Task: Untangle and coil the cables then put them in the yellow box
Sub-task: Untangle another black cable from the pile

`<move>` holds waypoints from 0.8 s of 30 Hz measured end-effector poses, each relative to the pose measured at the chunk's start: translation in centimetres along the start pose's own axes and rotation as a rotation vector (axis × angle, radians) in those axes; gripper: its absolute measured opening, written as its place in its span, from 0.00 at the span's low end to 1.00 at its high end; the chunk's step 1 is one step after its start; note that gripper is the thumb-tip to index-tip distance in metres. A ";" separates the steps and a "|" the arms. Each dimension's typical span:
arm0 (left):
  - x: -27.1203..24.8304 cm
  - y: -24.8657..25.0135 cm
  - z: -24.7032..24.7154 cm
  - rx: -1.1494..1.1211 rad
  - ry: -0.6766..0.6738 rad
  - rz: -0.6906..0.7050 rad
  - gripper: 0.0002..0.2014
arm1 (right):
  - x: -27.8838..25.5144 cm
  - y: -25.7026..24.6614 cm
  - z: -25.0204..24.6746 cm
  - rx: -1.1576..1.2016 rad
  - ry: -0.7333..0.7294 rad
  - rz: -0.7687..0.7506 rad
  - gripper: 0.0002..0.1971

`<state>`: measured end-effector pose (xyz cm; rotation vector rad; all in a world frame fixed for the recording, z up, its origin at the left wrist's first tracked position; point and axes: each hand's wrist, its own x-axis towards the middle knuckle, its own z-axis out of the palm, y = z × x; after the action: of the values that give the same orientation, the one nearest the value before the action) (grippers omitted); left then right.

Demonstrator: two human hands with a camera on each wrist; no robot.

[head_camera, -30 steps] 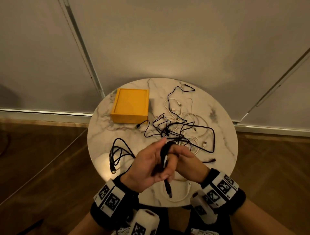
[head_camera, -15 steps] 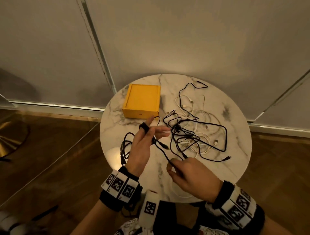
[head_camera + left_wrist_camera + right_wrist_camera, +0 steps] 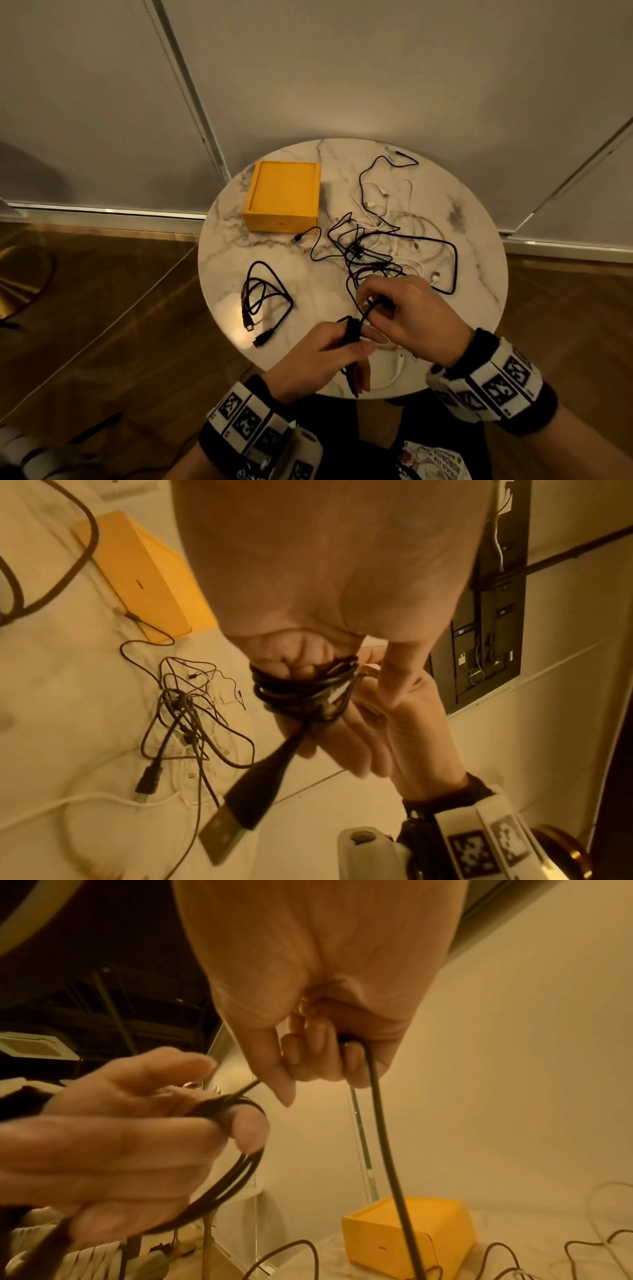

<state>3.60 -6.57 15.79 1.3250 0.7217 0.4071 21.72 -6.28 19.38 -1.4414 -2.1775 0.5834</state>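
Both hands are working over the near edge of the round marble bench (image 3: 239, 240). The left hand (image 3: 318, 363) is sitting with a black cable (image 3: 301, 693) looped in several turns round its fingers, its USB plug (image 3: 240, 804) dangling. The right hand (image 3: 407, 315) is pinching the same cable's free run. 1 yellow box (image 3: 282, 198) is sitting far-left, near the rim. 1 loose black bundle (image 3: 263, 301) is lying left; a black-and-white tangle (image 3: 387, 240) is filling the middle-right.
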 end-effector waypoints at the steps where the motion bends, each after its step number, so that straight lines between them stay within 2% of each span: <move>1: 0.1 0.0 0.2 -0.008 -0.003 0.007 0.12 | 0.0 0.1 0.0 0.003 -0.001 -0.005 0.09; 5: 0.5 0.3 0.4 -0.073 -0.037 0.040 0.13 | 0.5 0.4 -0.3 0.057 0.024 0.011 0.07; 8: 0.5 1.1 0.6 -0.202 -0.106 0.093 0.15 | 0.9 1.1 0.1 0.091 0.056 0.106 0.07; 10: 0.3 1.8 1.1 -0.359 -0.142 0.141 0.15 | 0.6 1.4 1.2 0.117 -0.016 0.132 0.04; 13: 0.5 2.5 1.3 -0.569 -0.111 0.201 0.15 | 0.2 1.1 3.1 0.306 -0.116 0.190 0.07; 16: 0.7 3.0 0.8 -0.722 -0.077 0.265 0.20 | 0.2 1.0 5.0 0.242 -0.137 0.294 0.06; 18: 0.7 3.5 0.2 -0.795 -0.048 0.308 0.22 | 0.0 1.2 6.0 0.161 -0.174 0.283 0.14; 20: 0.9 4.1 -0.5 -0.826 -0.004 0.324 0.21 | -0.3 1.5 6.6 0.114 -0.170 0.238 0.18; 22: 1.1 4.3 -1.2 -0.890 0.016 0.336 0.19 | -0.5 1.0 6.4 0.071 -0.168 0.181 0.16; 24: 1.4 4.6 -1.7 -0.927 0.030 0.374 0.18 | -0.6 0.6 5.8 -0.001 -0.144 0.138 0.05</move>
<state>4.04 -3.41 19.75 0.5566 0.2254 0.9300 18.97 -7.14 14.29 -1.6048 -2.1980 0.7568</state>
